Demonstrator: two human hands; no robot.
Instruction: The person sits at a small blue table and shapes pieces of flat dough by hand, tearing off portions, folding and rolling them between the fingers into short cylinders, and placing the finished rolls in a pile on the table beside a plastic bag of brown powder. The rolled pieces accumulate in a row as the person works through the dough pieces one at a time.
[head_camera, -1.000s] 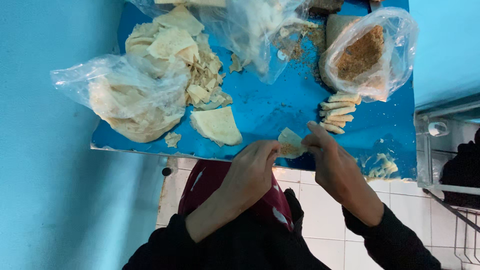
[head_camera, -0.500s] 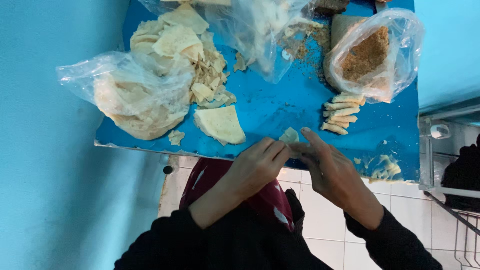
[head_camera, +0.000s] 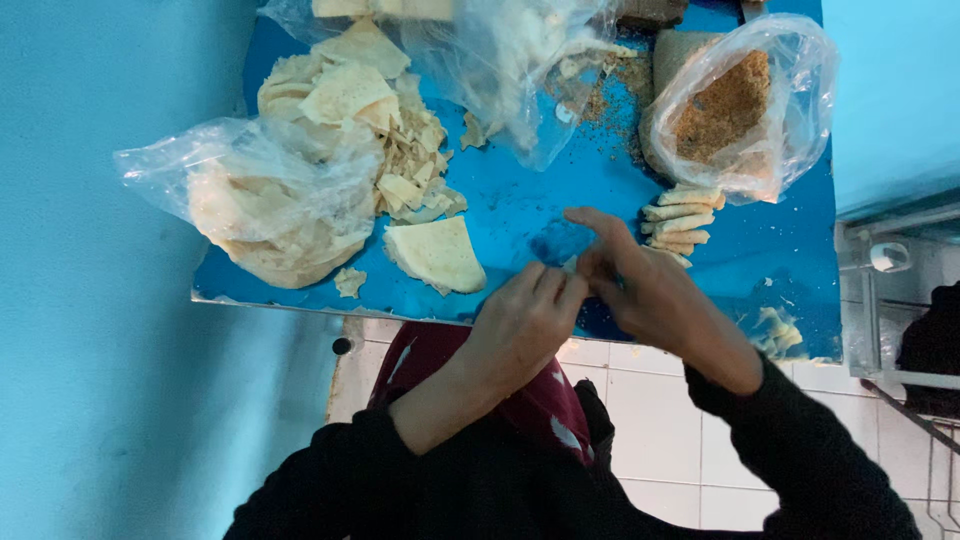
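Note:
My left hand (head_camera: 522, 322) and my right hand (head_camera: 648, 290) meet over the near edge of the blue table (head_camera: 530, 205). Their fingertips pinch a small pale pastry piece (head_camera: 570, 264), which the fingers almost wholly hide. A wedge-shaped pastry sheet (head_camera: 437, 255) lies flat just left of my left hand. Several rolled pastries (head_camera: 680, 220) are stacked just beyond my right hand.
A clear bag of brown crumb filling (head_camera: 728, 108) stands at the far right. A bag of round pastry sheets (head_camera: 268, 215) lies left, with a pile of cut sheets (head_camera: 365, 100) behind it. A crumpled clear bag (head_camera: 520, 70) sits mid-back. Dough scraps (head_camera: 775, 330) lie at the near right edge.
Both hands have moved forward over the table and closed round the pastry piece, which showed more plainly before.

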